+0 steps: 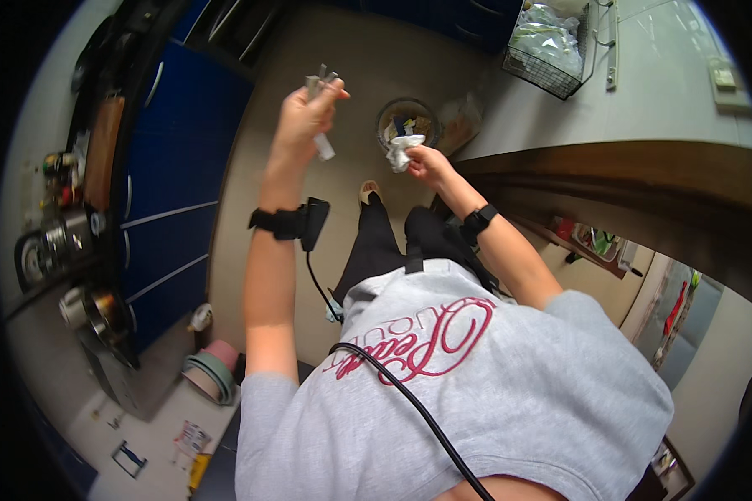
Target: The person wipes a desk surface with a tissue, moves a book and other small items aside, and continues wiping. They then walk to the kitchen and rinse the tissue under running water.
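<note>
My left hand (310, 116) is raised over the floor, closed around some slim metallic pieces (323, 76) whose kind I cannot make out. A pale flat piece (324, 146) sticks out below the same fist. Between the fingers of my right hand (429, 165) is a crumpled white tissue or cloth (403, 152). In this view the tissue overlaps the near rim of a round waste bin (435, 119); how high above the bin it is, I cannot tell. Mixed scraps (417, 124) lie inside the bin.
A clear plastic bag (465, 123) stands beside the bin. Blue cabinets (182, 131) run along the left, below a counter with a wooden board (104, 153) and pots (97, 313). At upper right, a black wire basket (542, 74) holds plastic bags. Stacked basins (212, 371) sit at lower left.
</note>
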The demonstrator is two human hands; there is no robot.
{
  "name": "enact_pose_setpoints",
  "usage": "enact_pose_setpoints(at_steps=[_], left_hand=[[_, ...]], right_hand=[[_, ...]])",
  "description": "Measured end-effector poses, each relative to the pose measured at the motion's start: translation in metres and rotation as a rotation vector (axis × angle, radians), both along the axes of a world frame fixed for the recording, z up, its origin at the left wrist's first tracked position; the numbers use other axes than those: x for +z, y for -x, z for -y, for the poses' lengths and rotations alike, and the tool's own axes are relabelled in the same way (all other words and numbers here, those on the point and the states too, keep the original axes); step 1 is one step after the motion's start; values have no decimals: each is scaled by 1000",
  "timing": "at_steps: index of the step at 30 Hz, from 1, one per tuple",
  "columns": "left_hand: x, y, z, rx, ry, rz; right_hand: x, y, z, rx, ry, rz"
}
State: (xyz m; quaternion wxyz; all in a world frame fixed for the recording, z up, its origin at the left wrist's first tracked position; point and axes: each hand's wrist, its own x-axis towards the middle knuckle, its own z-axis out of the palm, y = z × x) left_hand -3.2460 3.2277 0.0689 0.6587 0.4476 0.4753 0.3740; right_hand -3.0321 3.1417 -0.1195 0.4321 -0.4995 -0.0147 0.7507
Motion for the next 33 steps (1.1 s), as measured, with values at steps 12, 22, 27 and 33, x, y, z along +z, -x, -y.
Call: enact_pose_setpoints(at_steps=[12, 22, 27, 33], left_hand=[[-371, -103, -98, -202, 687, -211], [-542, -121, -102, -131, 950, -192], [-532, -119, -111, -57, 944, -132], [-532, -120, -122, 120, 902, -124]], right_hand=[[-53, -32, -14, -371, -11, 65], [-101, -43, -10, -462, 44, 103], [-100, -48, -24, -480, 36, 99], [-95, -48, -37, -457, 28, 97]])
